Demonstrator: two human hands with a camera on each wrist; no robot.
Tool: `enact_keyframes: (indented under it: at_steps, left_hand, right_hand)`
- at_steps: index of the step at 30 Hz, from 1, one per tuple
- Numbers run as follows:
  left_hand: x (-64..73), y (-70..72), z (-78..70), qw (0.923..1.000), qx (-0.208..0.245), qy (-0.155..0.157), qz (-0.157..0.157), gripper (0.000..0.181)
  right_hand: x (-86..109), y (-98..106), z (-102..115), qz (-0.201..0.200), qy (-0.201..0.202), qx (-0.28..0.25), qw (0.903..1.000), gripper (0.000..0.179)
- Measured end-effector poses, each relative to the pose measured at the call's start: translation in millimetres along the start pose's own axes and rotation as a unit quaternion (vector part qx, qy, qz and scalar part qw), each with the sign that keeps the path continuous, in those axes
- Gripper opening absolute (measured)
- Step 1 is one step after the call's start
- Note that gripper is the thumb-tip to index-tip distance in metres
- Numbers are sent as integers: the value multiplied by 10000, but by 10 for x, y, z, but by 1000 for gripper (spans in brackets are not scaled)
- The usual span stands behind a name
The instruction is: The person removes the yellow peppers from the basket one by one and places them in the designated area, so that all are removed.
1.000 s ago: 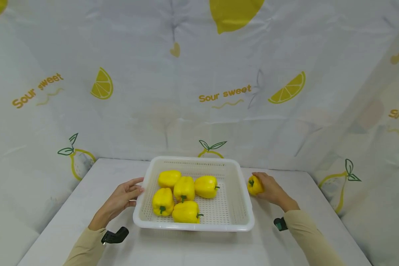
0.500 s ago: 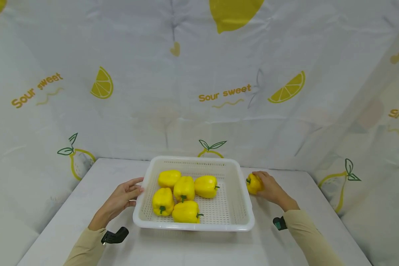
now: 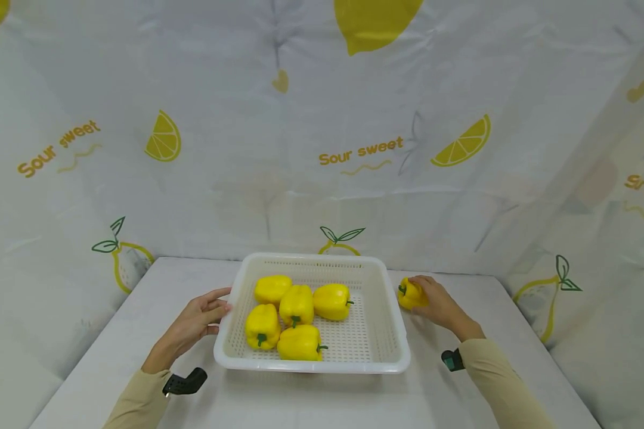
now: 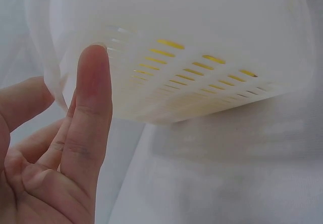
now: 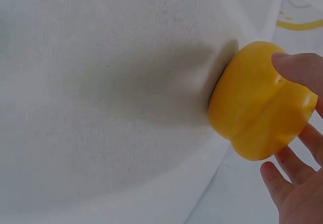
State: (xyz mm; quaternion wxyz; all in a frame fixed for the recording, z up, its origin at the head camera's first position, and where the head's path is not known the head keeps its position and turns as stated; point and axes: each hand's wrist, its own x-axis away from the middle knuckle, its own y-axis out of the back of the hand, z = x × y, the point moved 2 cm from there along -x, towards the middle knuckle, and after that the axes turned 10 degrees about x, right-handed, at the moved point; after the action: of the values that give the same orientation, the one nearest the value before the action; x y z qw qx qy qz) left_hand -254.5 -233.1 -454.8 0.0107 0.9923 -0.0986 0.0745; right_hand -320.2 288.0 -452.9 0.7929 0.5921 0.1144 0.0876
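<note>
A white plastic basket with slotted walls stands in the middle of the table. Several yellow bell peppers with green stems lie in its left and middle part. My left hand is at the basket's left side, fingertips right at the rim, fingers loosely extended. In the left wrist view, one finger points up in front of the slotted wall. Just outside the basket's right side, my right hand holds another yellow bell pepper between thumb and fingers. Its stem points left in the head view.
A white cloth covers the table. Close behind the basket hangs a white curtain printed with lemons and lettering, which also runs along both sides. Dark wrist-worn devices show on the left wrist and right wrist.
The pepper in my right hand has shifted slightly left and back, its stem turning a little toward the basket. My left hand and the basket stay put.
</note>
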Motion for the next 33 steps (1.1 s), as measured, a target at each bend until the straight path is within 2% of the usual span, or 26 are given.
enact_keyframes:
  at_steps: [7,16,27,33]
  left_hand:
    - [0,2,2,10000,8,2,13,67]
    - [-7,5,4,10000,49,35,26,67]
    - [0,10,10,9999,61,-31,73,68]
    - [-4,19,18,9999,113,-18,94,68]
  right_hand:
    - [22,44,14,6,9,-63,10000,62]
    - [79,172,67,-286,157,-123,9994,53]
    - [101,300,156,-483,283,-97,9984,52]
    - [91,369,253,-417,234,-138,9988,53]
